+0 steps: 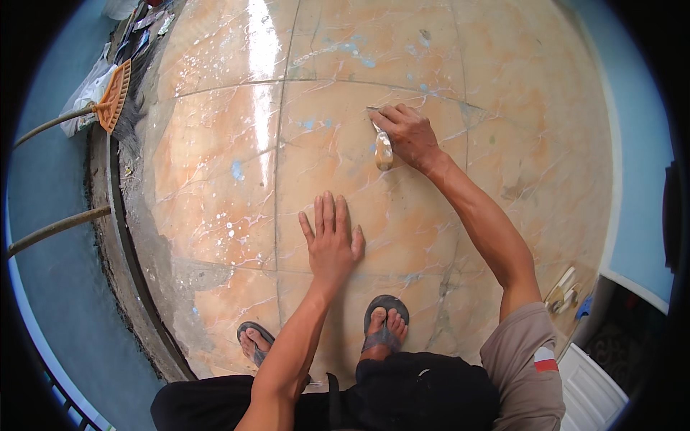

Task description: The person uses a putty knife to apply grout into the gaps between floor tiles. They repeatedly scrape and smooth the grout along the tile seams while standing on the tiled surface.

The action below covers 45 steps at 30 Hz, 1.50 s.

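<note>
My right hand (pixel 410 134) is closed around a scraper (pixel 384 154) with a worn, paint-stained handle. Its thin blade edge shows beside my fingers, low over the tiled floor (pixel 402 237); whether it touches is hard to tell. Most of the blade is hidden by the hand. Flat on the tiles to the left and nearer to me rests my left hand (pixel 332 241), its fingers spread and nothing in it. Light blue paint spots (pixel 309 124) and many small white specks (pixel 228 228) mark the orange-beige tiles around both hands.
An orange broom (pixel 115 97) with dark bristles leans at the left, near plastic litter. A second pole (pixel 57 230) and a dark channel (pixel 136 287) run along that side. Brushes or similar tools (pixel 562 294) lie at the right by a blue wall (pixel 636 144). My sandalled feet are close by.
</note>
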{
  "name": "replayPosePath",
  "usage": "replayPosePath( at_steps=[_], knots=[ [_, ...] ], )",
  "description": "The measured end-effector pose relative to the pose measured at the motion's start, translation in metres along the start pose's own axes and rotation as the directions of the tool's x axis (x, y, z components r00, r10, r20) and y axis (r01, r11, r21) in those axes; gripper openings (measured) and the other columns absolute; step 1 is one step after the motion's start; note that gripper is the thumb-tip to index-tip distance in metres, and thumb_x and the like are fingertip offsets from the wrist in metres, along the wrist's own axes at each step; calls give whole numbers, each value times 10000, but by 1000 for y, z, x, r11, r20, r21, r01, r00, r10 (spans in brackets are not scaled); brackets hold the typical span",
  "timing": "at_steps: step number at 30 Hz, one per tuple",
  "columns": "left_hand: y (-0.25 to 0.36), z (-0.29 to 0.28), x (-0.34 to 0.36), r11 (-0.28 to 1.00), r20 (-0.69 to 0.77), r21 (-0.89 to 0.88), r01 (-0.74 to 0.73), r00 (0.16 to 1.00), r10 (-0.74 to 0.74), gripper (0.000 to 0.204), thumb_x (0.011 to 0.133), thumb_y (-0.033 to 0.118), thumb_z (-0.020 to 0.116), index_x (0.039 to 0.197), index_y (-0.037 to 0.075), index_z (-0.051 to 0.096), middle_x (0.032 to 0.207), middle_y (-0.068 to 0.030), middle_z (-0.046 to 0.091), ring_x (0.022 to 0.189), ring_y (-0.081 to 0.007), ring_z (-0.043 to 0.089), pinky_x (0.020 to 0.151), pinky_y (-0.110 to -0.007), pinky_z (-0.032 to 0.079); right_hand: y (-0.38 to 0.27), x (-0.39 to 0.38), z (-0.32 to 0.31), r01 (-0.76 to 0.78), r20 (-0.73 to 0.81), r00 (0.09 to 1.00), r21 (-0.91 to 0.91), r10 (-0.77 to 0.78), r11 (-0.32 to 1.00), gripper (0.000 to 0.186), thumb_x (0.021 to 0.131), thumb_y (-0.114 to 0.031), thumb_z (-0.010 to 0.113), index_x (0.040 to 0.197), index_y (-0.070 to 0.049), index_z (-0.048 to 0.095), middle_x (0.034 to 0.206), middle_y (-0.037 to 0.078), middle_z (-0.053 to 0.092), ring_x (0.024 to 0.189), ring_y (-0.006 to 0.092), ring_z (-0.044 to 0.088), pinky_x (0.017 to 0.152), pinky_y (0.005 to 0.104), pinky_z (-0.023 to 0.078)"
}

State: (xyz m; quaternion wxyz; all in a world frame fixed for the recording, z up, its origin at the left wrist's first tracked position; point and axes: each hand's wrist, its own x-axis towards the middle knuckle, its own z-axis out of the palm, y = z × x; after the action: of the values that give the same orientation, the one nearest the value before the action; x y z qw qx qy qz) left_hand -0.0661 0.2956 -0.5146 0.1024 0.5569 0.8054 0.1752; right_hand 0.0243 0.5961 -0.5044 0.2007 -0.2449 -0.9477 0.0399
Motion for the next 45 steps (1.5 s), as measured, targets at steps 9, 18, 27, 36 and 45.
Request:
replayPosePath(
  at_steps=[9, 18, 27, 36, 45],
  knots=[
    [2, 0, -1, 1000, -4, -16, 4, 1000, -4, 781, 936, 318, 650, 1619, 24, 413, 1693, -227, 361, 1608, -387, 281, 1298, -653, 106, 74, -4, -23, -672, -49, 728, 148, 684, 725, 201, 919, -223, 757, 961, -30, 796, 878, 126, 789, 780, 339, 759, 719, 434, 577],
    [6, -3, 0, 1000, 18, -24, -4, 1000, 5, 771, 937, 311, 645, 1616, 25, 415, 1691, -236, 359, 1602, -394, 289, 1295, -654, 112, 90, -31, 3, -696, -21, 609, 466, 793, 546, 292, 911, -232, 777, 978, 50, 744, 829, 212, 775, 796, 321, 779, 752, 427, 581],
    [9, 0, -2, 1000, 13, -26, 13, 1000, -13, 768, 925, 298, 657, 1615, 49, 428, 1709, -201, 353, 1608, -358, 296, 1299, -653, 126, 114, -37, -11, -784, 12, 518, 405, 855, 470, 238, 955, -214, 716, 1007, 19, 710, 801, 193, 768, 705, 325, 770, 725, 439, 589],
    [-4, -4, -2, 1000, 14, 17, 8, 1000, -8, 787, 943, 316, 648, 1630, 32, 388, 1704, -218, 341, 1610, -381, 274, 1300, -652, 109, 65, -13, -5, -691, 158, 619, 574, 769, 438, 189, 992, -167, 708, 999, 19, 675, 768, 126, 730, 618, 210, 711, 618, 363, 559],
    [2, -2, -1, 1000, 16, -2, 2, 1000, -2, 785, 941, 313, 646, 1629, 31, 393, 1703, -218, 344, 1607, -381, 280, 1300, -651, 109, 70, -24, -5, -674, 128, 672, 515, 730, 530, 273, 954, -227, 720, 1025, 34, 683, 882, 237, 746, 859, 375, 750, 779, 472, 563]
  ],
)
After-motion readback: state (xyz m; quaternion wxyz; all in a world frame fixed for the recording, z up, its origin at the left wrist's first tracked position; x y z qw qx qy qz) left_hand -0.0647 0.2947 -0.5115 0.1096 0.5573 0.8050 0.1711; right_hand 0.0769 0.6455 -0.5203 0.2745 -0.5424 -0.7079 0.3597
